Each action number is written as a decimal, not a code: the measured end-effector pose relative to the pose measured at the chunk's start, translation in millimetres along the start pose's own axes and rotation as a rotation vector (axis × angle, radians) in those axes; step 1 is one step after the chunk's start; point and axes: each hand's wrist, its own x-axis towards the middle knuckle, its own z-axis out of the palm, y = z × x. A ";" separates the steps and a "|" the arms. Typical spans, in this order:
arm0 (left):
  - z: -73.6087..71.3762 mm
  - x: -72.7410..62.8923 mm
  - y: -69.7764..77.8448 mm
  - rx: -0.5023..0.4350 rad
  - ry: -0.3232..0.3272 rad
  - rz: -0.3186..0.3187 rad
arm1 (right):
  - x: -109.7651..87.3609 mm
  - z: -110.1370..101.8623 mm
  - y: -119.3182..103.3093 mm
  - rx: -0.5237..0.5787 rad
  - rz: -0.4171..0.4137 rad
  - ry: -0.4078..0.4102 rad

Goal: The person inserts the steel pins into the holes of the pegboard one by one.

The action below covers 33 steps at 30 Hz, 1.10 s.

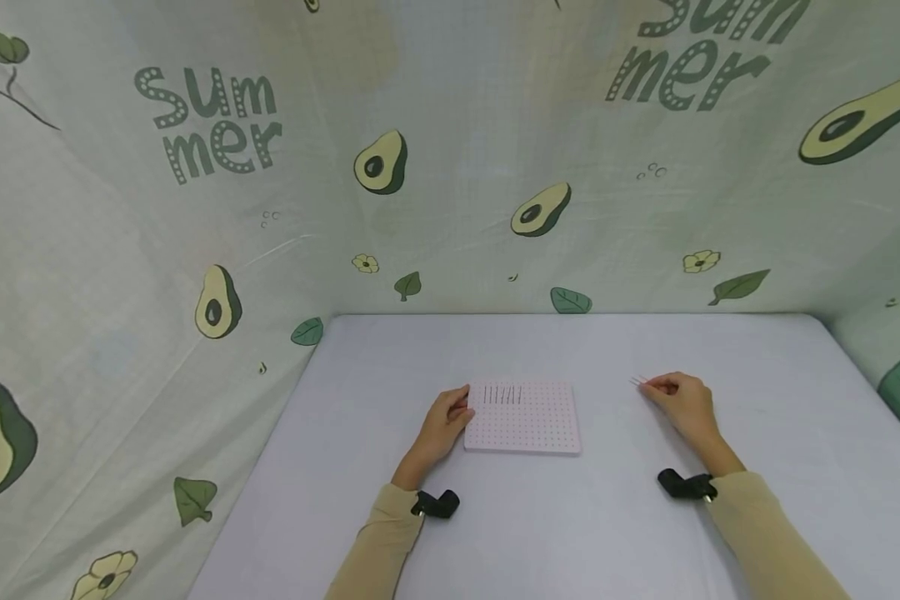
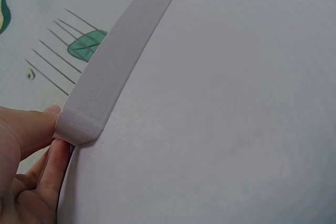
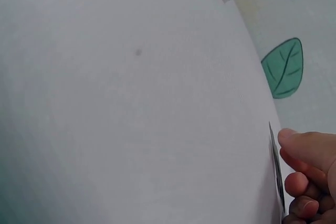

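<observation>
A pale pink pegboard [image 1: 525,437] with rows of small holes lies on the table. Several thin dark needles [image 2: 47,77] stand upright in a row toward its upper left. My left hand [image 1: 445,421] grips the board's left edge, thumb and a finger at the corner in the left wrist view. Off to the board's right, my right hand [image 1: 682,406] pinches a few thin needles [image 3: 276,162] between thumb and fingers. Their tips stick out leftward past the fingertips in the head view.
The white table [image 1: 570,533] spreads around the board. A pale cloth curtain [image 1: 450,100] printed with avocados and leaves hangs behind and at the sides. Each wrist wears a black camera mount [image 1: 437,504] over a tan sleeve [image 1: 378,542].
</observation>
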 end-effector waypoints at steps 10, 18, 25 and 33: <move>0.1 0.9 -1.1 -0.008 -0.012 0.012 | -1.9 0.1 1.0 -0.009 -0.043 0.007; -0.5 0.3 -0.8 -0.002 -0.004 0.003 | -1.4 1.0 -0.7 -0.014 -0.068 -0.010; -0.8 -2.6 -0.2 0.004 -0.003 0.008 | -3.2 5.4 0.5 -0.016 -0.077 -0.012; -0.2 -1.1 0.5 0.013 0.005 0.015 | -3.8 6.9 -3.5 -0.032 -0.091 -0.010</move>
